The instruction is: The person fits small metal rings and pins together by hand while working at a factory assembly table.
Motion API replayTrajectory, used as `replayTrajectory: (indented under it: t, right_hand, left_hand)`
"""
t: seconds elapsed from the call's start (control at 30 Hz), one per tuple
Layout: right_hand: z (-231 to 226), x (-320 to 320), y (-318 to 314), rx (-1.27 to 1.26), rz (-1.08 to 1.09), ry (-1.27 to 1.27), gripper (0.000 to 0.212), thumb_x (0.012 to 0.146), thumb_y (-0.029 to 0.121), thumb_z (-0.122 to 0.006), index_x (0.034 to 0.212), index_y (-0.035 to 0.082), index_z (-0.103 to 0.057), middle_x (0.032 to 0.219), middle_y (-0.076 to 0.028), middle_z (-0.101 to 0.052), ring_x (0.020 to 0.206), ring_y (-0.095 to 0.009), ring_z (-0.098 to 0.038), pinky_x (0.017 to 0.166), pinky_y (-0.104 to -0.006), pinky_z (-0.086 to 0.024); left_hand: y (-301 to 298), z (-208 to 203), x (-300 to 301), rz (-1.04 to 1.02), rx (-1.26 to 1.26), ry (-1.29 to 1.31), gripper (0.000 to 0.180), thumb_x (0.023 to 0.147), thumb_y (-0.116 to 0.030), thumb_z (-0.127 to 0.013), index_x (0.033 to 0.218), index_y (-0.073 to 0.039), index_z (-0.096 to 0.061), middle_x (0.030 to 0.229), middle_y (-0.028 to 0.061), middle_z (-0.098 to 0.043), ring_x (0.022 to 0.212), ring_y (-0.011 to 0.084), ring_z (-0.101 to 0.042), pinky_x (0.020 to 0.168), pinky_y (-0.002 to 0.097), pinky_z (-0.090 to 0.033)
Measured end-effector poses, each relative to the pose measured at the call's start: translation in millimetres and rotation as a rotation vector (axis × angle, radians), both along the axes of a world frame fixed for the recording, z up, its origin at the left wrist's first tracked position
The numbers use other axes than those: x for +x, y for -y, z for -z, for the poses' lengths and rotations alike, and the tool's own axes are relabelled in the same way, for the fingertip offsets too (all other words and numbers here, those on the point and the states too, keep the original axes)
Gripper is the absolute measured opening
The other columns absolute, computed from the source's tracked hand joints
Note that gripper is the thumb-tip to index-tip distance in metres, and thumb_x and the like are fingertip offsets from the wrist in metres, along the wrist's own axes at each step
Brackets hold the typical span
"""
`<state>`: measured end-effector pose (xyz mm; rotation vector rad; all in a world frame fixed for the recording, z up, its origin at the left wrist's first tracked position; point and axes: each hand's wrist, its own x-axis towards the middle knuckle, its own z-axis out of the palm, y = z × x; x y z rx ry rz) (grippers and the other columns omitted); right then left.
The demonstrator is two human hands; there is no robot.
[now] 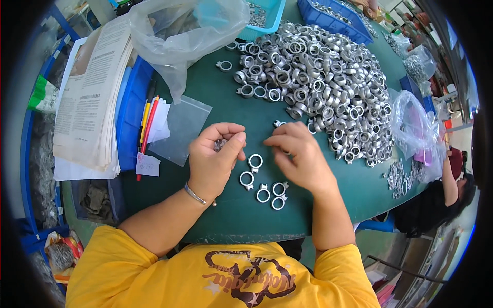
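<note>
My left hand is closed around several small silvery metal parts, partly hidden by its curled fingers. To its right, my right hand is half curled above the table, with a gap between thumb and forefinger and nothing plainly gripped. Between and below the hands lie several metal rings with small lugs, among them one upper ring and one lower ring. Just beyond the right fingers, another ring lies partly covered by the hand. A big heap of similar rings rises past that hand.
Beyond my left hand are a flat clear bag and a large plastic bag. Papers rest over a blue bin beside a red pen. Blue trays stand behind the heap. At right, another person sits.
</note>
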<state>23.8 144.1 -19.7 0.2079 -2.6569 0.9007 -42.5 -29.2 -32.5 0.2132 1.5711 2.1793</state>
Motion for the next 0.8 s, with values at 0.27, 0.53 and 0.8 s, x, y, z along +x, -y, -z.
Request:
replayTrajectory:
  t: [0.27,0.53,0.8]
  right_hand:
    - [1,0,13,-0.057,0.087,0.05,0.011,0.071,0.006,-0.065,0.081,0.004,-0.064,0.076,-0.004,-0.059,0.068,-0.016,-0.055,0.059,-0.0286,-0.042]
    - [-1,1,13,-0.678,0.097,-0.002,0.015,0.071,-0.006,-0.064,0.085,-0.001,-0.064,0.084,-0.007,-0.06,0.069,-0.01,-0.059,0.057,-0.0191,-0.049]
    - [-3,3,5,-0.772,-0.032,0.001,0.019,0.067,-0.006,-0.072,0.083,0.0,-0.064,0.085,-0.006,-0.058,0.07,-0.01,-0.058,0.057,-0.0184,-0.047]
  left_hand:
    - [-2,1,0,0.039,-0.057,-0.066,0.016,0.079,-0.002,-0.063,0.094,-0.001,-0.059,0.076,0.0034,-0.058,0.059,0.0074,-0.054,0.045,0.0166,-0.038]
    - [2,-4,2,0.159,-0.232,-0.572,0.017,0.072,0.0,-0.071,0.087,0.001,-0.063,0.085,0.0046,-0.06,0.07,0.0097,-0.057,0.065,0.0187,-0.045]
    - [2,2,1,0.101,-0.169,-0.645,0.014,0.076,0.006,-0.064,0.089,0.002,-0.064,0.089,0.0074,-0.059,0.064,0.0097,-0.057,0.057,0.018,-0.045]
